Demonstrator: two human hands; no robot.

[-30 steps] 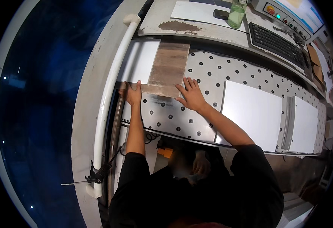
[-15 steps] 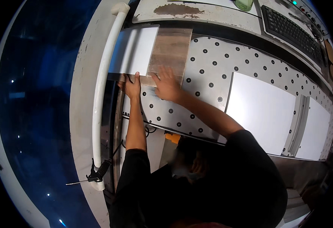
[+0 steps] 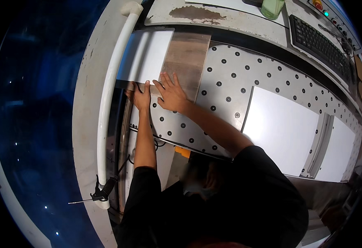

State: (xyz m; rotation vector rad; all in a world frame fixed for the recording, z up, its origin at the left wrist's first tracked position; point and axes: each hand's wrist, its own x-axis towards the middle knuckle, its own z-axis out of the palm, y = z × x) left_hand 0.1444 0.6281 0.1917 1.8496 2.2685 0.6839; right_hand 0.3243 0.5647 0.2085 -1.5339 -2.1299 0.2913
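A white panel (image 3: 148, 56) and a brown wood-grain board (image 3: 185, 60) lie together at the far left of a perforated metal table. The white panel covers part of the board. My left hand (image 3: 140, 98) is at their near edge, thumb apart from the fingers, the tips against that edge; some fingertips are hard to see. Flat on the board's near part rests my right hand (image 3: 172, 96), fingers spread, just right of the white panel's corner.
A white rail (image 3: 108, 99) runs along the left, with a black air blow gun (image 3: 102, 192) at its near end. Two white sheets, one of them large (image 3: 282, 130), lie on the table (image 3: 226, 99) at right, a grey metal strip (image 3: 319, 144) between them. Beyond sits a black keyboard (image 3: 319, 45).
My right hand has slid a little left on the board, and its fingers are spread wider. My left hand stays at the near edge. The whole view has shifted slightly.
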